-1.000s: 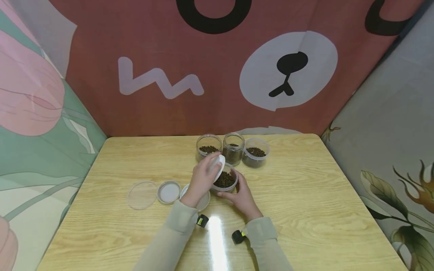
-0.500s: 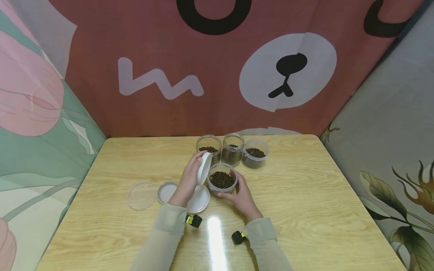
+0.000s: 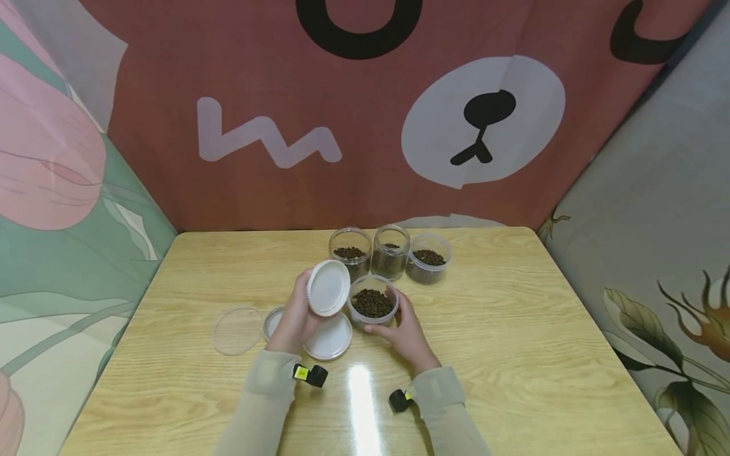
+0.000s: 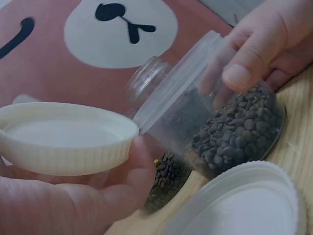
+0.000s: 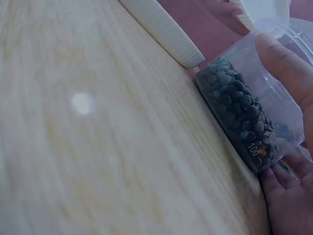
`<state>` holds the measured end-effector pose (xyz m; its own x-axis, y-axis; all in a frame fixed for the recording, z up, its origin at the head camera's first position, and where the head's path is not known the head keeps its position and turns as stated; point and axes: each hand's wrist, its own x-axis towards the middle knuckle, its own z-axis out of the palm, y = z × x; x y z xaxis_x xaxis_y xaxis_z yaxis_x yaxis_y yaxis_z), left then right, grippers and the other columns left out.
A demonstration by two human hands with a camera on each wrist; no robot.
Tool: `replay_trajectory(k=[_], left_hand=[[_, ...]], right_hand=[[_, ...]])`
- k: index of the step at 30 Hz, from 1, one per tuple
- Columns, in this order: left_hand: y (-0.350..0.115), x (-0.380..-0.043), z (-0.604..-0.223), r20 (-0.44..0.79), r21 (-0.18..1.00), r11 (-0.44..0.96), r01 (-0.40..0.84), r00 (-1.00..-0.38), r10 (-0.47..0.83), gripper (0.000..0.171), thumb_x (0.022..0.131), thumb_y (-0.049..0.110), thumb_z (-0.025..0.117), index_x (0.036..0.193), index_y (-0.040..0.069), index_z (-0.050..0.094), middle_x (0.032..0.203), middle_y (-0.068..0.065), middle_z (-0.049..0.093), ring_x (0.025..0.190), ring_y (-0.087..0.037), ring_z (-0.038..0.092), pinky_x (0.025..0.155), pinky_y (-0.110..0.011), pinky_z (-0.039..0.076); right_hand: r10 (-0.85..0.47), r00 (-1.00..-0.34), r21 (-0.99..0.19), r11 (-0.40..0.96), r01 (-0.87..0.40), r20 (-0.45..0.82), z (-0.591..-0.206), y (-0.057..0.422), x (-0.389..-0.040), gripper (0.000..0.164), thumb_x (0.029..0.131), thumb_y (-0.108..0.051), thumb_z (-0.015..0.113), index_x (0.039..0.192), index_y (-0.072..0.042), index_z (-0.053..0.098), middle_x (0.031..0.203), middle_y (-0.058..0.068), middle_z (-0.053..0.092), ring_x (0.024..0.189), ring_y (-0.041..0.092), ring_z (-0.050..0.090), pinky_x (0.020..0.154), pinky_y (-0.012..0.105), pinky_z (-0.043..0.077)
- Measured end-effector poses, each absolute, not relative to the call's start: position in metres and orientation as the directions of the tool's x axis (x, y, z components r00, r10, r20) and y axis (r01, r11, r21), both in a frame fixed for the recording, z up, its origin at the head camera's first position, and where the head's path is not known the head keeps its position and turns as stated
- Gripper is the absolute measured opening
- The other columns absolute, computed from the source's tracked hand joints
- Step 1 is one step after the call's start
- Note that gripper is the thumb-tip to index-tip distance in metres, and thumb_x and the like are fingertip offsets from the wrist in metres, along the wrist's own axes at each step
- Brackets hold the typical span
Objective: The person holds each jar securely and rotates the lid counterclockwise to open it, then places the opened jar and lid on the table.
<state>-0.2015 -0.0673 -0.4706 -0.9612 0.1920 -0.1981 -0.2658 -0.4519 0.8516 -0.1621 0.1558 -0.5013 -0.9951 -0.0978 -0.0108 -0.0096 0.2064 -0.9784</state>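
Note:
A white lid with a ribbed rim (image 3: 329, 288) is held in my left hand (image 3: 292, 322), thumb and fingers at its edge, its hollow side facing up and toward me. Just right of it, a clear plastic tub (image 3: 373, 318) stands uncovered on the table, partly filled with dark brown pellets (image 5: 234, 105). My right hand (image 3: 412, 334) grips this tub from the right, thumb in front and fingers round the far side. In the left wrist view the lid's edge (image 4: 68, 159) appears close beside the tub's rim (image 4: 178, 81); whether they touch, I cannot tell.
Three uncovered containers of similar pellets, a wide jar (image 3: 350, 254), a narrower jar (image 3: 390, 259) and a tub (image 3: 429, 272), stand in a row behind. Left of centre lie a white lid (image 3: 331, 342), a rimmed lid (image 3: 270, 324) partly hidden by my left hand, and a clear lid (image 3: 236, 331).
My left hand has moved left with the lid, away from over the tub, and turned the lid's hollow side upward. My right hand stays on the tub.

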Motion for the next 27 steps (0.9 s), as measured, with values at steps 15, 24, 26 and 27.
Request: replay_trajectory(k=[15,24,26,27], left_hand=[[-0.108,-0.199,-0.478,-0.334,0.636,-0.673,-0.378,-0.921,0.202,0.054,0.103,0.062,0.023,0.141,0.028,0.041,0.142,-0.011,0.040,0.116,-0.029,0.057,0.108,-0.061,0.036],[-0.143,-0.188,-0.474,-0.335,0.606,-0.718,-0.343,-0.928,0.161,0.059,0.102,0.064,0.025,0.150,0.030,0.029,0.143,-0.006,0.035,0.116,-0.028,0.057,0.105,-0.054,0.044],[-0.150,-0.186,-0.473,-0.329,0.610,-0.721,-0.330,-0.933,0.148,0.059,0.103,0.063,0.024,0.152,0.031,0.027,0.142,-0.006,0.035,0.115,-0.027,0.058,0.101,-0.051,0.048],[-0.154,-0.185,-0.473,-0.326,0.614,-0.720,-0.324,-0.935,0.143,0.059,0.103,0.063,0.024,0.153,0.031,0.026,0.143,-0.006,0.035,0.114,-0.027,0.059,0.099,-0.050,0.050]], right_hand=[[-0.063,-0.997,-0.979,0.195,-0.054,0.043,-0.543,0.161,-0.176,0.104,0.072,-0.016,0.091,0.157,-0.014,0.032,0.160,0.011,0.034,0.149,0.030,0.030,0.122,0.043,0.021],[-0.059,-0.998,-0.980,0.194,-0.042,0.031,-0.543,0.160,-0.174,0.103,0.073,-0.011,0.090,0.158,-0.013,0.031,0.160,0.013,0.033,0.149,0.030,0.029,0.123,0.042,0.020],[-0.067,-0.997,-0.980,0.193,-0.040,0.028,-0.537,0.160,-0.173,0.103,0.074,-0.009,0.089,0.158,-0.010,0.030,0.160,0.016,0.033,0.149,0.032,0.029,0.123,0.043,0.020],[-0.071,-0.997,-0.980,0.193,-0.039,0.026,-0.534,0.159,-0.172,0.103,0.074,-0.008,0.089,0.158,-0.008,0.029,0.160,0.018,0.032,0.149,0.033,0.028,0.123,0.044,0.019]])
